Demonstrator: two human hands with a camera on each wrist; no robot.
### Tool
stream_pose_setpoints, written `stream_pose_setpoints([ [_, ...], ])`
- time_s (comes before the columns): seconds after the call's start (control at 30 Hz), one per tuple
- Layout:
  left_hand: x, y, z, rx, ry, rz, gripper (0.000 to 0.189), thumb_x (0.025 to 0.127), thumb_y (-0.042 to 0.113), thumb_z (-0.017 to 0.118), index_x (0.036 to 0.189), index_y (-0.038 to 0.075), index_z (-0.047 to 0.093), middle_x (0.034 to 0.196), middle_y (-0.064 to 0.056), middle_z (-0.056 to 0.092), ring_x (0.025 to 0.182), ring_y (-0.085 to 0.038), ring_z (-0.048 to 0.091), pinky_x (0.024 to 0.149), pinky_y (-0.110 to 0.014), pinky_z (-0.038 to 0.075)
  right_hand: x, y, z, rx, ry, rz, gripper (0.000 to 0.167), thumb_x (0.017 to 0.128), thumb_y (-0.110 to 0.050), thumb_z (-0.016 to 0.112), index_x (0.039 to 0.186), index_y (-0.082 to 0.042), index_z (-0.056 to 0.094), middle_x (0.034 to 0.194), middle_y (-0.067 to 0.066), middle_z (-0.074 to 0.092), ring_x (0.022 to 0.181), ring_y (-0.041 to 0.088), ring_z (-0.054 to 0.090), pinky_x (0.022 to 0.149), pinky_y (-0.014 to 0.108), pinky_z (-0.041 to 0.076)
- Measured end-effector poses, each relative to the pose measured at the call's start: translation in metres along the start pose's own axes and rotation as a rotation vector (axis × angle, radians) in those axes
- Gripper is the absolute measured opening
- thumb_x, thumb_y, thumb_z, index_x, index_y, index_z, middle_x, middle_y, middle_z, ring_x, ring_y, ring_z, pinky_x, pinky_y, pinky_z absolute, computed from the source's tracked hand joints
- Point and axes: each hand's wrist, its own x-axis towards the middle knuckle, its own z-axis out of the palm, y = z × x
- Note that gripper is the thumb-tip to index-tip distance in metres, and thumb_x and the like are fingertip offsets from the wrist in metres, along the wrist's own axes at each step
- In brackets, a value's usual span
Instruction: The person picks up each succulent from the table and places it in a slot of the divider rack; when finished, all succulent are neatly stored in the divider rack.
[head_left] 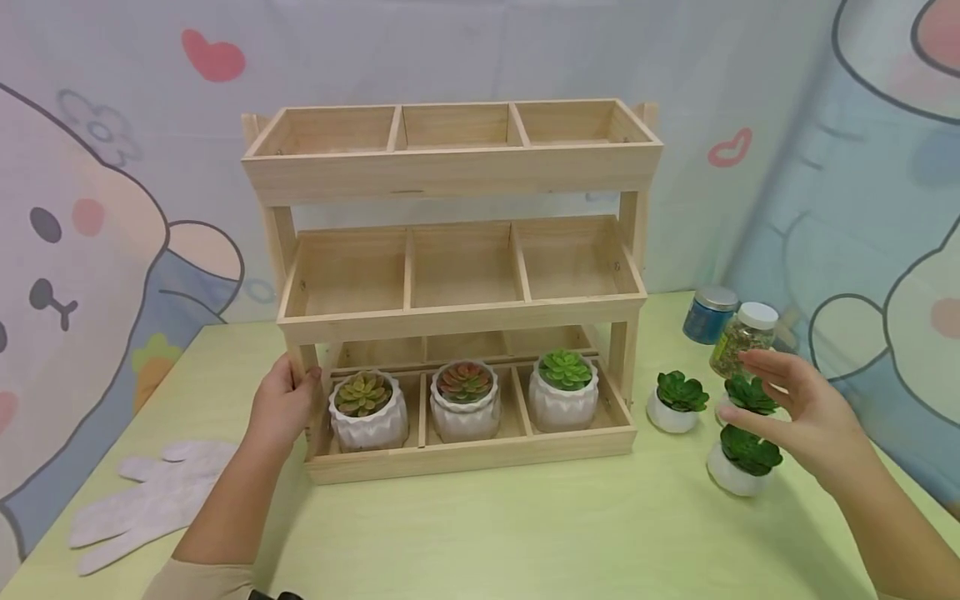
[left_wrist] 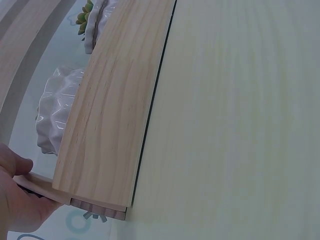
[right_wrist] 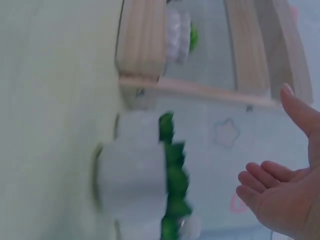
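A three-tier wooden plant stand (head_left: 453,173) stands upright on the table. My left hand (head_left: 279,410) grips its left side near the bottom tier, thumb at the edge of the side board in the left wrist view. Three ribbed white pots with succulents sit one per compartment in that tier: a yellowish one (head_left: 369,427), a reddish one (head_left: 467,421) and a green one (head_left: 564,407). My right hand (head_left: 813,421), fingers relaxed and empty, is over the small white-potted succulents: one at left (head_left: 673,417), one in front (head_left: 735,475) and one behind (head_left: 752,393), partly hidden by the hand.
A blue jar (head_left: 707,317) and a white-lidded clear jar (head_left: 744,340) stand at the back right. White gloves (head_left: 153,496) lie at the left of the light green table (head_left: 480,542). A cartoon-printed cloth (head_left: 465,50) hangs behind. The upper two tiers each have three compartments.
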Motion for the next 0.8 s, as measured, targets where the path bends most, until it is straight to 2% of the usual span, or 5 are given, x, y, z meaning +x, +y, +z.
stream_pose_setpoints([
  [0.2,0.000,0.001,-0.001,0.001,-0.006,-0.003,0.045,0.102,0.021,0.038,0.139,-0.004,0.031,0.135,-0.030,0.040,0.122,-0.047,0.040,0.094,-0.061,0.037,-0.010,0.037,-0.013,0.006,-0.033,-0.016,0.069,0.083,-0.006,0.071,0.140,-0.003,0.033,0.132,-0.007,0.040,0.116,-0.004,0.036,0.089,0.004,0.031],
  [0.37,0.000,0.001,0.000,-0.009,0.002,-0.008,0.044,0.102,0.020,0.039,0.139,-0.004,0.031,0.136,-0.030,0.040,0.122,-0.046,0.040,0.095,-0.060,0.037,-0.014,0.060,-0.017,0.037,-0.113,-0.040,0.071,0.081,-0.001,0.071,0.140,-0.001,0.032,0.130,-0.009,0.042,0.113,-0.008,0.039,0.087,0.005,0.033],
  [0.57,0.000,-0.001,0.001,-0.006,0.007,0.002,0.045,0.102,0.020,0.039,0.138,-0.004,0.032,0.135,-0.030,0.040,0.122,-0.047,0.040,0.095,-0.060,0.037,-0.017,0.078,-0.019,0.064,-0.214,-0.048,0.068,0.077,0.003,0.073,0.133,0.008,0.034,0.127,-0.011,0.047,0.110,-0.010,0.044,0.084,0.007,0.036],
  [0.67,0.001,-0.001,0.001,0.000,0.007,0.008,0.044,0.101,0.020,0.039,0.138,-0.005,0.032,0.135,-0.031,0.040,0.121,-0.047,0.040,0.094,-0.060,0.037,-0.017,0.082,-0.019,0.064,-0.265,-0.011,0.068,0.077,0.000,0.074,0.132,0.008,0.035,0.126,-0.013,0.047,0.107,-0.010,0.044,0.082,0.010,0.041],
  [0.8,0.001,-0.001,0.001,0.003,0.008,0.013,0.044,0.101,0.019,0.039,0.137,-0.005,0.033,0.134,-0.031,0.041,0.121,-0.047,0.041,0.094,-0.060,0.037,-0.016,0.087,-0.019,0.086,-0.360,0.084,0.071,0.080,-0.005,0.073,0.136,0.008,0.033,0.127,-0.013,0.043,0.106,-0.012,0.042,0.079,0.016,0.045],
])
